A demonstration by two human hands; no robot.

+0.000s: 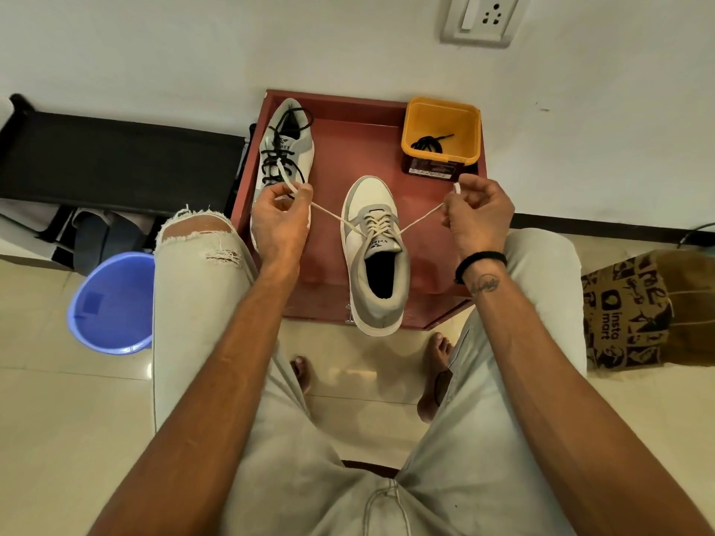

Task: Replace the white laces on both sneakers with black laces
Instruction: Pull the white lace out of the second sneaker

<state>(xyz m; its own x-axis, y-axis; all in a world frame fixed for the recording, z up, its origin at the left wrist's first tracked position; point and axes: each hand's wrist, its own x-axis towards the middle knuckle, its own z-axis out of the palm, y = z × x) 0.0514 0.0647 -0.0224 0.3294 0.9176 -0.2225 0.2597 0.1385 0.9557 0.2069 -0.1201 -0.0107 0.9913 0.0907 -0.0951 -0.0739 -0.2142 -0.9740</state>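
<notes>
Near sneaker [374, 261] sits centre of counter [348, 148], white lace [381, 224] still threaded; left hand [280, 218] & right hand [478, 216] each pinch a lace end, grip closed; pull evenly, slacken crossings top-down; black lace [427, 143] waits in yellow tub [441, 114] behind.

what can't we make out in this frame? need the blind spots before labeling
Head view only:
- Far sneaker: its near end is hidden behind the left hand.
- White lace: how each end sits in the fingers is covered by the left hand and right hand.
- Yellow tub label: too small to read.
- Black lace in the tub: bunched, length unclear.
- Near sneaker interior: dark.
</notes>
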